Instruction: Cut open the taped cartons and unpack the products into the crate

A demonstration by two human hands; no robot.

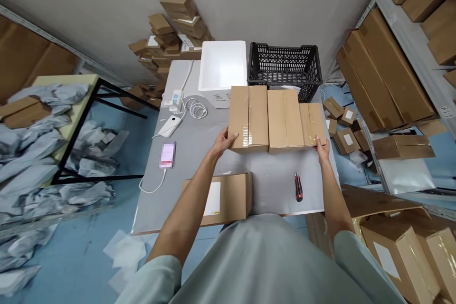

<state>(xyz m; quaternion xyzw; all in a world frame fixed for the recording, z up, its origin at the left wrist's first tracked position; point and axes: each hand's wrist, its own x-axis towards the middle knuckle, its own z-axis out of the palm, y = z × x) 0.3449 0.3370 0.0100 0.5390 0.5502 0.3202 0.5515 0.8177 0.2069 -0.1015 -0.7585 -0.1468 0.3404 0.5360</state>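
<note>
Three taped cardboard boxes stand side by side in a row on the grey table (270,185). At the left end, my left hand (225,141) grips the lower front corner of the large cardboard box (239,114). My right hand (322,147) holds the front right corner of the small cardboard box (313,118), its thumb on the front. The middle cardboard box (285,116) is flanked by these two. Nearer my body, a red and black utility knife (298,187) lies on the table. Another cardboard box (231,194) with a white label sits by my left forearm.
Behind the row are a white foam box (223,69) and a black plastic crate (285,64). Chargers, a power strip (175,99) and a phone (167,155) with cables occupy the table's left. Stacked cartons (178,28), a side table (74,114) and shelving (395,14) surround it.
</note>
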